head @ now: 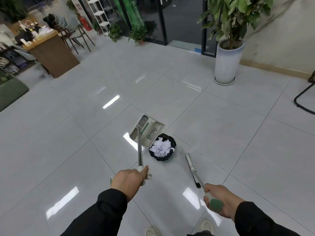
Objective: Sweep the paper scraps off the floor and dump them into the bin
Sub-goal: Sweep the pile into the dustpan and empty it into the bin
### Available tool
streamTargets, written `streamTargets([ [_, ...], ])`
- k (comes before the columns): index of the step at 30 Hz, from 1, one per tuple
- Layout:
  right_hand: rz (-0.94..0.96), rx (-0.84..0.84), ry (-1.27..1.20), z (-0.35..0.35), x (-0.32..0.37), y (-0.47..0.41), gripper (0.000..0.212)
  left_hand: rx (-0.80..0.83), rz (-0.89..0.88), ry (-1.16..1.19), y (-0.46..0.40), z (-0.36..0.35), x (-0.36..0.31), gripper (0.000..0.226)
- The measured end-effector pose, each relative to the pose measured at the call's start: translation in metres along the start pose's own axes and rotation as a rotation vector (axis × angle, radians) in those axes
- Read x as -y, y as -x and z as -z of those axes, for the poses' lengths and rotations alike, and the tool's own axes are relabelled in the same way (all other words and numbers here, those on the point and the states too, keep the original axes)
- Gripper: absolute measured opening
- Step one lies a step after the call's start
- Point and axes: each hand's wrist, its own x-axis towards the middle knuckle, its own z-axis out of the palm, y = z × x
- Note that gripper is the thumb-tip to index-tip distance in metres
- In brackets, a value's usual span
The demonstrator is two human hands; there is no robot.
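Left hand (pixel 129 180) grips the dustpan (pixel 147 131) handle, pan tilted over the bin's (pixel 162 147) left rim; paper scraps (pixel 161 147) fill the bin. Right hand (pixel 219 201) grips the broom (pixel 193 169), right of the bin.

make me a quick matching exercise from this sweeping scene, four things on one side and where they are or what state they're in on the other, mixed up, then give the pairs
Things:
1. dustpan
2. paper scraps
3. broom
4. potted plant

Places or states:
A. stands by the wall on the far right
B. piled inside the black-lined bin
C. tilted above the bin's rim, its long handle gripped by the left hand
D. to the right of the bin, handle gripped by the right hand

Pairs: 1-C, 2-B, 3-D, 4-A
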Motion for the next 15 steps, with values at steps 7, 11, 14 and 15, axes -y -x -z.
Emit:
streamTargets([
  [7,0.017,-0.011,0.017,-0.027,-0.007,0.01,0.013,-0.194,0.157,0.206,0.01,-0.035,0.044,0.058],
  [11,0.042,-0.053,0.015,-0.057,-0.025,0.018,0.008,-0.191,0.221,0.362,0.023,-0.062,0.072,0.057],
  [14,0.041,-0.079,0.015,-0.08,-0.044,0.023,0.012,-0.225,0.304,0.548,0.033,-0.085,0.096,0.054],
  [15,0.041,-0.089,0.011,-0.088,-0.052,0.025,0.012,-0.243,0.325,0.593,0.04,-0.093,0.103,0.053],
])
